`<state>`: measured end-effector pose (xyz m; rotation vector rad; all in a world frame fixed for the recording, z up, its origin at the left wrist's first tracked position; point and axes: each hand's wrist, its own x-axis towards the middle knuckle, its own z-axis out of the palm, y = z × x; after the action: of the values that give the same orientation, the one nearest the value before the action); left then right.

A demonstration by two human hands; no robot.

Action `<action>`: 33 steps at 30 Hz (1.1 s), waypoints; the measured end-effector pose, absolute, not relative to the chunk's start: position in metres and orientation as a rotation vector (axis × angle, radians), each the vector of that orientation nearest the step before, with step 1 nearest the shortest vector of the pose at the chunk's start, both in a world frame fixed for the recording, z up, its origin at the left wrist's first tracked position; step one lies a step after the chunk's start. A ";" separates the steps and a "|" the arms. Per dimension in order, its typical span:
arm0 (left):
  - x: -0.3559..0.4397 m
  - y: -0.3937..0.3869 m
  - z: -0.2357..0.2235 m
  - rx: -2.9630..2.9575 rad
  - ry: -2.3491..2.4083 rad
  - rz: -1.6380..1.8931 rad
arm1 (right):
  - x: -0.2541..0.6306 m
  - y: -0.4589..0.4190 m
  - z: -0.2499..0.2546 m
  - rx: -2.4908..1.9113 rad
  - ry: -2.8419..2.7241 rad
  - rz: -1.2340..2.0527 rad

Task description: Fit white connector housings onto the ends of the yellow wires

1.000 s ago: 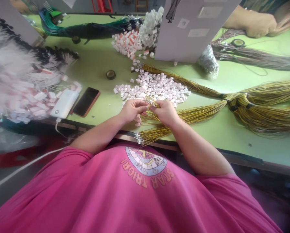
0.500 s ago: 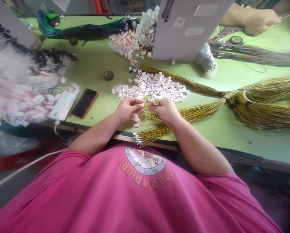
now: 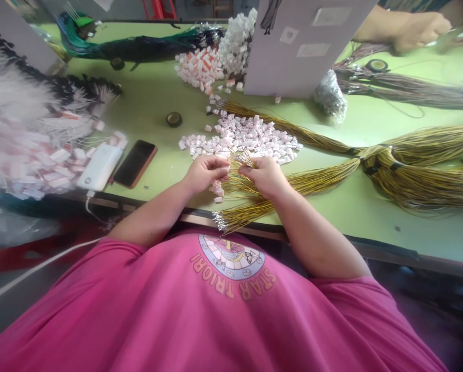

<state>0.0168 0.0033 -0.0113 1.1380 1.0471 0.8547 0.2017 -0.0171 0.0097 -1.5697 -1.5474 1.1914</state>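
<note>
My left hand [image 3: 204, 173] and my right hand [image 3: 265, 175] meet close together over the near edge of the green table [image 3: 149, 103]. Both are closed in a pinch on yellow wires [image 3: 239, 164] that fan up between them. What the left fingertips hold besides wire is too small to tell. A bundle of yellow wires [image 3: 250, 209] with metal tips lies under my right wrist and reaches the table edge. A pile of small white connectors [image 3: 250, 137] lies just beyond my hands.
A black phone [image 3: 135, 163] and a white power bank [image 3: 99, 166] lie left of my hands. A tape roll [image 3: 174, 120] sits further back. Thick yellow wire bundles [image 3: 420, 175] fill the right. A grey board [image 3: 304, 46] stands behind. Another person's hand [image 3: 417, 31] works at top right.
My hands stay at the same spot, with small finger shifts on the wires. The other person's hand at the top right has moved a little.
</note>
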 end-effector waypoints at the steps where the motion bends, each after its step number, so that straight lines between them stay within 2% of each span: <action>1: 0.017 0.002 -0.010 1.135 1.053 0.855 | 0.202 -0.017 0.009 -1.558 -1.542 1.198; 20: 0.021 -0.003 -0.012 1.114 1.067 0.755 | 0.202 -0.015 0.001 -1.552 -1.544 1.278; 27: 0.023 -0.006 -0.010 1.425 1.106 0.704 | 0.199 -0.014 0.000 -1.596 -1.725 1.137; 33: -0.023 0.021 0.010 1.997 1.270 0.570 | 0.206 -0.011 -0.002 -1.510 -1.735 1.000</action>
<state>-0.0233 0.0211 0.0097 1.9969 1.2696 0.5704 0.2060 -0.0112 -0.0023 -1.5100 -1.7348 0.9996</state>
